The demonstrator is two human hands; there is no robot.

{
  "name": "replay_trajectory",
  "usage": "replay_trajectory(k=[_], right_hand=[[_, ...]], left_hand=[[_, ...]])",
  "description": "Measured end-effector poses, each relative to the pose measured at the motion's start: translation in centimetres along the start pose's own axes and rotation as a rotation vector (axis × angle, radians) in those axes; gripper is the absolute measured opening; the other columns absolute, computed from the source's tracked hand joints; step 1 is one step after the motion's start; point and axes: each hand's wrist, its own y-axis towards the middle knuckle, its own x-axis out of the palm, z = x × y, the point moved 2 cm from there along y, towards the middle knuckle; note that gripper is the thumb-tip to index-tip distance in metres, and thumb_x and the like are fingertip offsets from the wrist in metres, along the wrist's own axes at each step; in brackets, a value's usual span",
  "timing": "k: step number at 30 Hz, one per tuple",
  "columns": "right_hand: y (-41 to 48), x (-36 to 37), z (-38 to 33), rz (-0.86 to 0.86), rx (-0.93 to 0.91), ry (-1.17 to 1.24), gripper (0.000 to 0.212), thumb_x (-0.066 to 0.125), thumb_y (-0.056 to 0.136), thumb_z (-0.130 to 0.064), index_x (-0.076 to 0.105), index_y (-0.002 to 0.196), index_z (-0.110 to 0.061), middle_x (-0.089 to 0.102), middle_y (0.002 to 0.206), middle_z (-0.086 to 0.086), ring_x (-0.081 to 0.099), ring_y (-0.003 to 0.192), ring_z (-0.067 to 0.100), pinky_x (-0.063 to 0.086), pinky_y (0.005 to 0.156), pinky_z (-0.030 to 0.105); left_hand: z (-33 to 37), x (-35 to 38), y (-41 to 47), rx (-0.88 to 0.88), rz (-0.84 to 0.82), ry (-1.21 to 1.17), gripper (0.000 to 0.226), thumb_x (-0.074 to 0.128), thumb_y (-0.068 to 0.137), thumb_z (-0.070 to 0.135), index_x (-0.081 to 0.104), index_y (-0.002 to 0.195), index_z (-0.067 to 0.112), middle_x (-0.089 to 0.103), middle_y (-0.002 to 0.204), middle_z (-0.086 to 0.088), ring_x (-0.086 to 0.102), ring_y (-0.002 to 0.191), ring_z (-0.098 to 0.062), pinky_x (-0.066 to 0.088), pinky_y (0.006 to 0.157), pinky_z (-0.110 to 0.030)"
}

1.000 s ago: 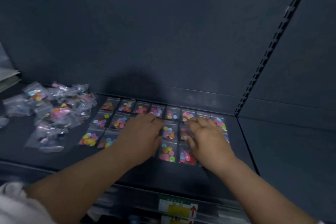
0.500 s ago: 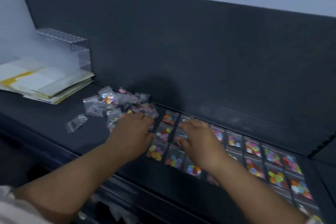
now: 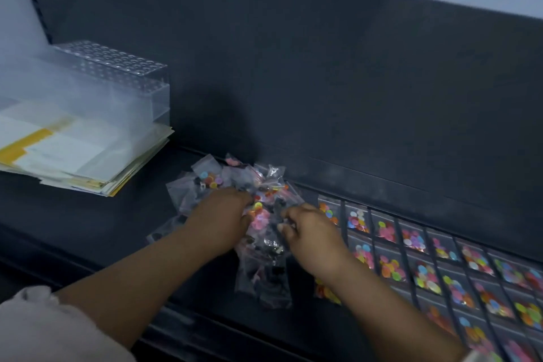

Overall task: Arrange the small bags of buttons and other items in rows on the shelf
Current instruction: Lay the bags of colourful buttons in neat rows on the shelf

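1. Digging into the pile of bags [image 3: 235, 182], the left hand [image 3: 223, 220] hides its fingertips; grip unclear.
2. The right hand [image 3: 308, 232] pinches bags there.
3. At 4 o'clock the rows [image 3: 426, 261] run off-frame; bare shelf [image 3: 117, 223] at 8 o'clock.

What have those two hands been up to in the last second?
Both hands slid left off the laid-out rows of button bags. The left hand and right hand now dig into the pile of loose bags, fingers curled round some. The rows, paper stack and clear rack stayed put.
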Motion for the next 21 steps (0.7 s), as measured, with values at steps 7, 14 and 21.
replay_trajectory(k=[7, 14, 21], right_hand=[[0.3, 1.1, -0.9, 0.061, 0.089, 0.045, 0.025, 0.053, 0.093, -0.024, 0.061, 0.115, -0.015, 0.056, 0.109, 0.004, 0.053, 0.102, 0.019, 0.043, 0.085, 0.024], [0.3, 1.6, -0.8, 0.106, 0.154, 0.054, 0.020, 0.054, 0.092, -0.022, 0.064, 0.108, -0.016, 0.056, 0.103, 0.003, 0.055, 0.097, 0.018, 0.043, 0.082, 0.024], [1.1, 2.0, -1.5, 0.113, 0.168, 0.094, 0.020, 0.054, 0.092, -0.024, 0.064, 0.108, -0.018, 0.056, 0.104, 0.001, 0.056, 0.095, 0.017, 0.044, 0.080, 0.023]], left_hand=[[-1.2, 1.2, 3.0, 0.012, -0.059, -0.084, 0.020, 0.051, 0.092, 0.030, 0.062, 0.099, 0.015, 0.062, 0.096, -0.002, 0.058, 0.084, -0.017, 0.050, 0.077, -0.033], [-1.5, 1.8, 4.5, -0.086, -0.190, -0.048, 0.029, 0.054, 0.091, 0.035, 0.054, 0.074, 0.012, 0.055, 0.080, -0.002, 0.058, 0.076, -0.019, 0.046, 0.066, -0.029], [-2.8, 1.7, 4.2, -0.215, -0.199, -0.439, 0.014, 0.065, 0.083, 0.020, 0.059, 0.071, 0.024, 0.064, 0.078, 0.007, 0.061, 0.075, -0.011, 0.047, 0.067, -0.026]])
